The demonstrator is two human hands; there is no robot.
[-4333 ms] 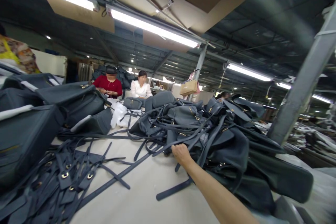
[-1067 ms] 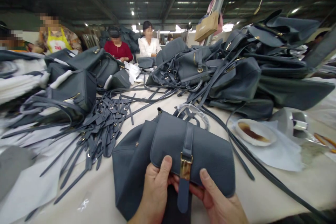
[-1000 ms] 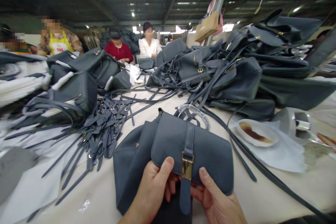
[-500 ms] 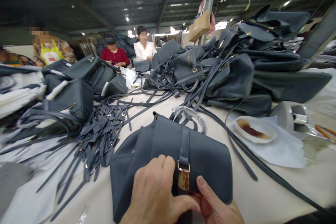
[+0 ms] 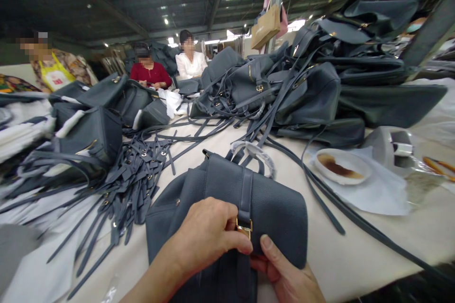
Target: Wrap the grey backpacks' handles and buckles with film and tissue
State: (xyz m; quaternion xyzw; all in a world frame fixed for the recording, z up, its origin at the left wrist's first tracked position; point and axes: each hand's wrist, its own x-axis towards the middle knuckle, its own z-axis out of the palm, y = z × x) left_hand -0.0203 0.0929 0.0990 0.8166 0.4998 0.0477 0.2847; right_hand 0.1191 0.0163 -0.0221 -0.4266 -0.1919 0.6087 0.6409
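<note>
A dark blue-grey leather bag [image 5: 275, 203] lies in front of me on the covered table, its flap towards me. Down the flap runs a short strap [image 5: 246, 194] that ends in a gold clasp [image 5: 245, 228]. My left hand [image 5: 206, 227] is closed on this clasp, thumb below and curled fingers above, hiding part of it. At the flap's lower edge, my right hand [image 5: 284, 265] grips the flap, thumb on top and fingers underneath. Beneath the clasp hangs another strap [image 5: 243, 274] on the bag's body. A plastic-wrapped handle [image 5: 272, 163] stands up behind the bag.
Loose straps [image 5: 138, 165] with metal eyelets lie in a heap at left. Similar bags [image 5: 313, 94] are piled at the back right. A white dish [image 5: 343, 165] with brown residue sits on paper beside a grey tape dispenser [image 5: 384, 147]. Several people stand or sit across the table.
My left hand has moved from the flap beside the clasp onto the clasp itself, its thumb now pressed there. My right hand keeps its grip on the flap edge. The view has shifted slightly.
</note>
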